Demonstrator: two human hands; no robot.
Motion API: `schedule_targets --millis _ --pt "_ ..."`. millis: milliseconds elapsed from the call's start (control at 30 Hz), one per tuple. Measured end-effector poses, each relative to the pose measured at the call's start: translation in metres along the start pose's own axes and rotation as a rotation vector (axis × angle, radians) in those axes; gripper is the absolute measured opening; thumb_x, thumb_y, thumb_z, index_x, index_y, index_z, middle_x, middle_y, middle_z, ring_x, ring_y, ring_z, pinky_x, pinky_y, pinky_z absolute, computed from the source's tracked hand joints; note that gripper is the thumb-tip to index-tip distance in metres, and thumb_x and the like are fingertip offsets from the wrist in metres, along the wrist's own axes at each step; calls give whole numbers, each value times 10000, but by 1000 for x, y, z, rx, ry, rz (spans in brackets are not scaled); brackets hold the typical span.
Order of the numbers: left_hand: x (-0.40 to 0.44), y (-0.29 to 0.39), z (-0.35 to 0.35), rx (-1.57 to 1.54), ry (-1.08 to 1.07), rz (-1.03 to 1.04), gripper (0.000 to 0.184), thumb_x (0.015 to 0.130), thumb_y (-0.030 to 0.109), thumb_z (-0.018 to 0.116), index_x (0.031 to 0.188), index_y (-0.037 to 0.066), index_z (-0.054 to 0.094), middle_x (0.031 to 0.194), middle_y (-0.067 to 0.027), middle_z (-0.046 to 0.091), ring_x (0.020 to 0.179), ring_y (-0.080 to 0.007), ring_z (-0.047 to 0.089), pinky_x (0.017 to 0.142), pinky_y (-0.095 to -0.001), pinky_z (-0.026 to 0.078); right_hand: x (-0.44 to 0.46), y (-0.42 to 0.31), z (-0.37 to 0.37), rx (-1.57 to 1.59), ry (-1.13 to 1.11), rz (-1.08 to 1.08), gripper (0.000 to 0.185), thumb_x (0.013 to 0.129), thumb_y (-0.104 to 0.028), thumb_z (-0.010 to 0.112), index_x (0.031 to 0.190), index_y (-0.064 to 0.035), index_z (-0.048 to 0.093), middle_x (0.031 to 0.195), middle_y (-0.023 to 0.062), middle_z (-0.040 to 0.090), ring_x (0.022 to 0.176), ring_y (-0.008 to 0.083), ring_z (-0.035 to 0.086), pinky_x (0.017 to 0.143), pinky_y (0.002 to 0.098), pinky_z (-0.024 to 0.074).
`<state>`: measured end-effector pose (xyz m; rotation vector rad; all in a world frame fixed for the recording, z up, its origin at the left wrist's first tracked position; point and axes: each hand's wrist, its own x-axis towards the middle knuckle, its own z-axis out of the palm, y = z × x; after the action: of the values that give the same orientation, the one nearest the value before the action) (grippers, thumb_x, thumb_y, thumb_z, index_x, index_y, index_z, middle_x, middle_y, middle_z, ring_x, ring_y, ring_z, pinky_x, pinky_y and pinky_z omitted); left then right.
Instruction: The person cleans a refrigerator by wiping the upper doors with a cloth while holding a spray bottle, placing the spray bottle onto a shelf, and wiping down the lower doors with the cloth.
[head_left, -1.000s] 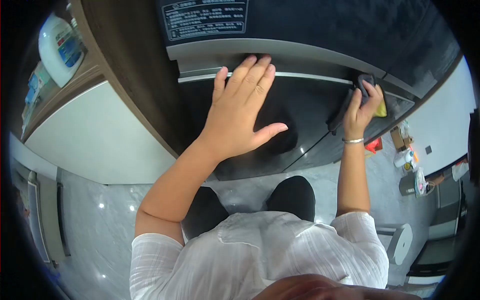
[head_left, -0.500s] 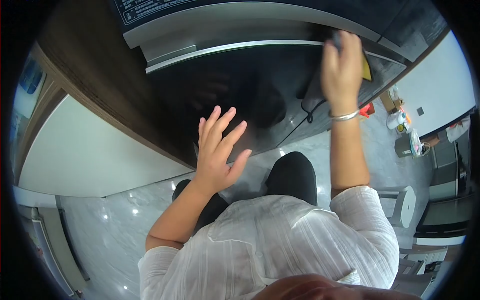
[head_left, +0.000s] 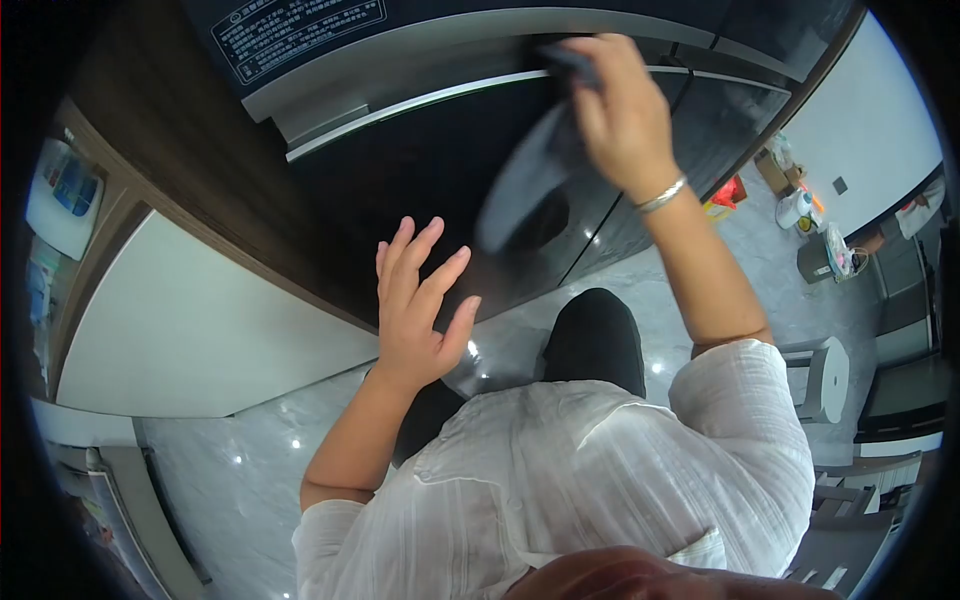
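Note:
My right hand (head_left: 625, 115) is closed on a dark grey cloth (head_left: 530, 170) at the top edge of a glossy black appliance front (head_left: 410, 185). The cloth hangs down over the panel, blurred by motion. A silver metal trim (head_left: 425, 98) runs along that upper edge, just left of the hand. My left hand (head_left: 415, 310) is held up before the panel's lower left part, fingers spread and holding nothing. Whether its fingertips touch the panel, I cannot tell.
On the left stands a wooden cabinet with a white panel (head_left: 220, 320) and a white bottle (head_left: 65, 200) on its shelf. To the right are a grey stool (head_left: 825, 380), a grey bin (head_left: 815, 262) and a cardboard box (head_left: 775, 172) on the marble-look floor (head_left: 250, 500).
My right hand has swept left along the top edge with the cloth, which now swings out below it. My left hand stays spread, shifted slightly left in view.

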<state>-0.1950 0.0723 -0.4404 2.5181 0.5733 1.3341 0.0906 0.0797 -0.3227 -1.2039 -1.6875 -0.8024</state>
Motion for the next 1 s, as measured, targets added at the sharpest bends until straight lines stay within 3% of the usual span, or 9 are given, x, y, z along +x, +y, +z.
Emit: schedule_targets --millis 133,400,500,633,733,867,1000 --pt "0 2 -13 63 38 22 440 832 137 693 1262 59 650 1490 -210 500 1444 -445 381 1174 -608 228 -16 50 -27 -97 14 142 309 817 -12 566 1119 -54 616 1081 165 613 969 408 627 819 452 528" --pt "27 -1 -27 119 114 74 408 849 101 670 1255 61 660 1482 -194 514 1451 -420 376 1192 -541 243 9 -57 28 201 -51 -43 389 752 -19 624 1135 -80 604 1160 160 579 1038 376 594 867 454 496" --pt "28 0 -28 132 122 94 398 852 98 666 1247 53 662 1478 -195 517 1453 -418 372 1193 -535 242 2 -29 15 76 -82 -17 425 761 -21 626 1180 -89 599 1173 165 584 1062 387 605 893 433 514" --pt "21 -4 -33 156 134 75 387 856 91 661 1241 46 663 1479 -198 515 1459 -411 365 1192 -527 248 -18 48 -26 -113 15 137 299 823 -65 555 1116 -59 614 1101 153 601 975 391 631 831 470 531" --pt "18 -7 -32 158 148 59 381 860 87 658 1238 44 664 1477 -201 514 1460 -410 363 1188 -520 258 -21 62 -27 -121 56 141 263 825 -66 563 1081 -54 619 1067 152 598 950 389 627 799 471 520" --pt "28 -7 -26 149 144 64 377 864 84 658 1239 44 663 1474 -203 515 1458 -414 364 1182 -514 271 -7 0 10 55 91 47 298 755 -37 583 1050 -70 616 1020 158 579 905 387 600 756 483 501" --pt "40 -2 -20 149 129 89 375 861 72 661 1236 51 665 1474 -201 514 1456 -419 363 1180 -515 274 10 -55 41 273 8 -26 333 745 -37 630 1076 -77 620 1054 142 587 939 370 609 798 448 506"
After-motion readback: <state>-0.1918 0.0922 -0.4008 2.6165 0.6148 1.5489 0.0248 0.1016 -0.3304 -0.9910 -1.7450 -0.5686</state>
